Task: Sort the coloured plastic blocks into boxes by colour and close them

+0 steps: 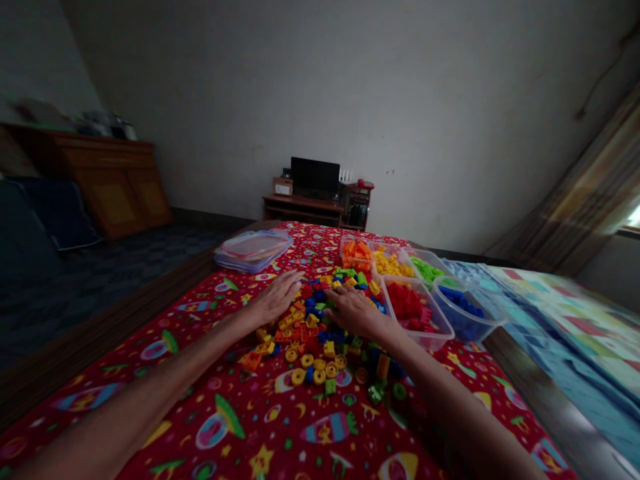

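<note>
Right on top of the brick pile, both bare hands lie flat and open, palms down, with nothing pinched in either one. The left hand point(275, 298) sits at the pile's left edge, fingertips touching it, and the right hand point(354, 311) rests on the bricks themselves. That pile is a messy heap of multicoloured plastic building bricks point(313, 333), with yellow plastic ring pieces point(319, 363) spread along its near side, all on a red rocket-print cloth point(280, 427). Just past the heap sit clear plastic tubs point(413, 307) of sorted orange, yellow, green and red bricks, plus a round clear tub of blue bricks point(463, 313). Off left lies a stack of clear plastic lids point(253, 250). Way back, a black monitor point(315, 178) stands on a low wooden desk point(303, 207).
</note>
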A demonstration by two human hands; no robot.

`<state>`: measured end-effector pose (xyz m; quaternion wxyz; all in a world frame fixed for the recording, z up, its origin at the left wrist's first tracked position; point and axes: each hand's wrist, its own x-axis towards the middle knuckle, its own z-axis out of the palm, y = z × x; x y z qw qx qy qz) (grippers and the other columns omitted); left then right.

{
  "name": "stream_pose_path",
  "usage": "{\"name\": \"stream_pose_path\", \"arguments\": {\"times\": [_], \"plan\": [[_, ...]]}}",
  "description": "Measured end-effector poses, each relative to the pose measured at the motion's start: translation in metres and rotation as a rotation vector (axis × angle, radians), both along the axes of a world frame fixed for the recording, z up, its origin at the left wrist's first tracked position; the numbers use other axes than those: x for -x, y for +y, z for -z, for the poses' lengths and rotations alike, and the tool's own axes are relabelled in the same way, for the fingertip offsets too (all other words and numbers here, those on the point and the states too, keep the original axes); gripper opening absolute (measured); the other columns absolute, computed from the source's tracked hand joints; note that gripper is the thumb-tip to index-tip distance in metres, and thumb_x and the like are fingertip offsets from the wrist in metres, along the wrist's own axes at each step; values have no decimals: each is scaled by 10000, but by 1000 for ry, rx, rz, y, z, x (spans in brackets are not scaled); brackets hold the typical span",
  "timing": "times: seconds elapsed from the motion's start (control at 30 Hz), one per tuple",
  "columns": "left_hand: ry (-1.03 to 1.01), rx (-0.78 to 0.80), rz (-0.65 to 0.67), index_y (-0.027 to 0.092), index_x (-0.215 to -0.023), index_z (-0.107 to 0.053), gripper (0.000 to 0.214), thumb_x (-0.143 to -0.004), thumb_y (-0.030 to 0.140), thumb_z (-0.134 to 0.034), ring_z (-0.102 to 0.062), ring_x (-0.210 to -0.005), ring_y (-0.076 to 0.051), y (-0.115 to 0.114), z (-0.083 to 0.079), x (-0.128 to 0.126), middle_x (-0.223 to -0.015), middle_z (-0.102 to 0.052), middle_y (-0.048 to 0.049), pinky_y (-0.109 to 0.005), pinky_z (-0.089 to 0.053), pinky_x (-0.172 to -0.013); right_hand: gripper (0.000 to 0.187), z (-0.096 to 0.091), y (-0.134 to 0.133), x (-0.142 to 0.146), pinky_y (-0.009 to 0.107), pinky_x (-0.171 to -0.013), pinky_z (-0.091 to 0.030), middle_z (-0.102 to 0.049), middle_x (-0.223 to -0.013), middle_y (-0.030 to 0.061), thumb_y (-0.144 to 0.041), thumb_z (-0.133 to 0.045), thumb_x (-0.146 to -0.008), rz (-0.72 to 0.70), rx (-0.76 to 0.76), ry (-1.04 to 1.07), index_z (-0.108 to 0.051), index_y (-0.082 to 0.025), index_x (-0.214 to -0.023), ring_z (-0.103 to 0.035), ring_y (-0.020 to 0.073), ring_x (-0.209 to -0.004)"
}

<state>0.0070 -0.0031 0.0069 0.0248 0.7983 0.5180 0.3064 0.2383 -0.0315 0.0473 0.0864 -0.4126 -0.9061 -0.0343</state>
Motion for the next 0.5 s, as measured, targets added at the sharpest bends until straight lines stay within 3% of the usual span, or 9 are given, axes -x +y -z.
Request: {"name": "stream_pose_path", "arguments": {"times": [0.13,0.3,0.5], "plan": [[-25,45,37,118,-1234,-527,523,-913,407,-232,-486,-1221,-223,24,-16,3,-1294,-557,-126,-403,-347,-1068,287,-10,-11,4,284,-822,-407,-654,-1034,119,-310,-503,-898,-124,87,-22,-608,-163,-1120,-573,207,-1019],[-62,205,59,121,-1170,-583,465,-834,339,-348,-556,-1133,-254,81,-34,-26,-1233,-608,-125,-395,-417,-988,201,-15,-8,1,229,-602,-337,-670,-808,57,-265,-465,-900,-117,101,111,-636,-184,-966,-591,139,-728],[-201,365,193,134,-1168,-583,524,-666,261,-500,-578,-1059,-290,134,-28,-70,-1131,-661,-98,-350,-472,-878,217,-27,8,-21,229,-564,-292,-649,-730,48,-237,-452,-895,-41,49,261,-658,-175,-921,-537,117,-633]]}}
